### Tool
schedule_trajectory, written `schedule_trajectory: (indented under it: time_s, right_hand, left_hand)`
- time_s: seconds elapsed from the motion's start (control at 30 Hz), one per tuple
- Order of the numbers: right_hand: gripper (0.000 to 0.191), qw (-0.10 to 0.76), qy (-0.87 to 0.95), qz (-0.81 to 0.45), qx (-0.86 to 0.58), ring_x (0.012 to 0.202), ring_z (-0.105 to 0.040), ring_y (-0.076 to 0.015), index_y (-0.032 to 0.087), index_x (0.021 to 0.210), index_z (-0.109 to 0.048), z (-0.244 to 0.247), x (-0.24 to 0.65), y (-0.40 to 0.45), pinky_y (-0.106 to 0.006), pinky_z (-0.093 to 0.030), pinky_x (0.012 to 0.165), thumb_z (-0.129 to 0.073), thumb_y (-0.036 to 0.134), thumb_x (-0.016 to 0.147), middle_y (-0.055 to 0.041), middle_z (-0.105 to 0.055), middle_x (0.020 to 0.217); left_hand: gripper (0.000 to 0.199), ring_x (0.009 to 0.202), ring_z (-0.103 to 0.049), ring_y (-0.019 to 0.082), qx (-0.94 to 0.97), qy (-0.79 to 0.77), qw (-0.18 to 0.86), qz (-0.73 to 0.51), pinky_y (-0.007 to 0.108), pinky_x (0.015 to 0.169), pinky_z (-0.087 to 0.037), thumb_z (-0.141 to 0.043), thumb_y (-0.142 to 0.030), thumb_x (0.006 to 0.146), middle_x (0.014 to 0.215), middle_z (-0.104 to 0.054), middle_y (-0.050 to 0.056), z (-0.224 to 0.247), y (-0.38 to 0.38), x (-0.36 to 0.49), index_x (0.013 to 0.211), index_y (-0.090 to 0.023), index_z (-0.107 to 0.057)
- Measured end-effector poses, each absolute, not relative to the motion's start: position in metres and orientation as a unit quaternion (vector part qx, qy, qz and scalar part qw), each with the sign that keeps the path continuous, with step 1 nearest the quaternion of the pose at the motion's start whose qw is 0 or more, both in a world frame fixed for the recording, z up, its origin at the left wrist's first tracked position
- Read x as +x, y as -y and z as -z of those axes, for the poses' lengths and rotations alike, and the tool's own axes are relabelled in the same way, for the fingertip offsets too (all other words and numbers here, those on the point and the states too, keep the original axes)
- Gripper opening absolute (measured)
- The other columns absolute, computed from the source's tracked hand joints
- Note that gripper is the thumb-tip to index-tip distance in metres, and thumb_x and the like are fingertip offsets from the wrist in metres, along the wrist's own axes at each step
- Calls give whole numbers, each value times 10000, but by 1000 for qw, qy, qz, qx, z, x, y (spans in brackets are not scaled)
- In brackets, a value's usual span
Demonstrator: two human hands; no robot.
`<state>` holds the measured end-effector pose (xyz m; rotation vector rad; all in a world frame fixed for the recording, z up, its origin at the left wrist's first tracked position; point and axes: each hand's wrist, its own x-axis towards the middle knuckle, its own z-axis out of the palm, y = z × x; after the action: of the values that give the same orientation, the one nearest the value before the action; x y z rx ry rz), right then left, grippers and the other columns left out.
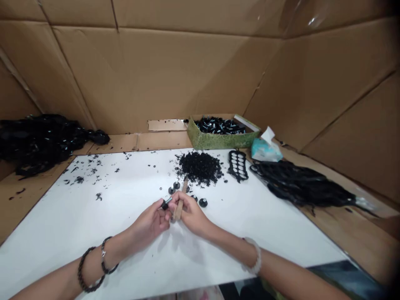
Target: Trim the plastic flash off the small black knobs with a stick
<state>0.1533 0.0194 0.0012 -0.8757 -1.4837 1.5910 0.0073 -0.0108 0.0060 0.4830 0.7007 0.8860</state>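
Between the fingers of my left hand [153, 221] is a small black-headed bolt [164, 204], its silvery threaded shank pointing up and to the right. My right hand [190, 212] is closed round a flat brown wooden stick [183, 191], and its fingertips meet the bolt's shank. The two hands are together above the white tabletop [125, 200]. Just beyond them several similar black-headed bolts, one of them a bolt [203, 203] to the right, stand on the table. A heap of tiny black rings or scraps [200, 166] lies behind these.
A green box [218, 141] full of black-headed bolts stands at the back. To its right are a tissue pack [265, 149], a black perforated strip [238, 165] and a black bundle [300, 183]. Another black bundle [46, 141] lies far left. Cardboard walls [171, 75] surround the table.
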Motion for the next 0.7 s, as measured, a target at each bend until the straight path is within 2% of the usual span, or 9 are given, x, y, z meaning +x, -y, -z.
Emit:
schedule_trajectory:
  time_s: [0.13,0.27,0.37,0.43,0.57,0.63,0.7]
  right_hand:
    - [161,443,597,-572,-347,668,-532,-121,196,729,-430,1,151,-15,-265,-441,583,-545,297,778,-27,-497,887]
    - [67,481,629,-485,-372,731,-489,-142,206,729,-408,-4,146,-10,-268,-412,624,-450,166,763,-13,-472,830]
    - [120,488,671,-398,-391,769,-469,-151,202,730,-421,-9,145,-8,-289,-384,693,-407,85,704,-13,-474,832]
    - [146,487,701,-352,-383,781,-466,-159,200,718,-416,-10,147,-7,-298,-373,706,-406,63,669,-14,-483,819]
    - [168,473,729,-357,-342,759,-500,-155,205,730,-411,-9,150,-8,-287,-390,676,-423,48,673,-17,-535,815]
    - [159,467,722,-394,-324,731,-527,-144,208,738,-409,-10,150,-9,-273,-405,651,-446,58,699,-15,-558,813]
    - [136,463,710,-426,-316,703,-540,-136,208,734,-407,-11,151,-11,-260,-411,631,-468,86,729,-12,-559,792]
  left_hand:
    - [243,463,-395,49,247,-330,792,-451,199,511,-332,-568,-361,813,629,-499,-25,-4,13,10,726,-151,-480]
    - [281,568,-513,78,285,-341,752,-487,223,614,-395,-626,-368,773,680,-546,-26,1,17,11,740,-177,-423]
    - [289,657,-565,108,322,-359,725,-493,287,735,-428,-590,-416,789,710,-574,-19,1,21,13,775,-187,-413]
    - [316,687,-573,120,338,-375,709,-493,309,763,-431,-596,-442,774,716,-584,-15,0,23,15,791,-192,-403]
    - [353,656,-569,124,379,-401,679,-484,317,707,-436,-591,-466,761,756,-580,-10,2,22,16,838,-206,-366]
    - [316,594,-552,113,423,-408,655,-476,306,647,-424,-532,-457,802,770,-558,-17,6,22,15,866,-216,-340]
    - [231,542,-516,106,486,-431,608,-456,291,611,-397,-437,-417,861,698,-521,-40,9,23,12,896,-221,-320]
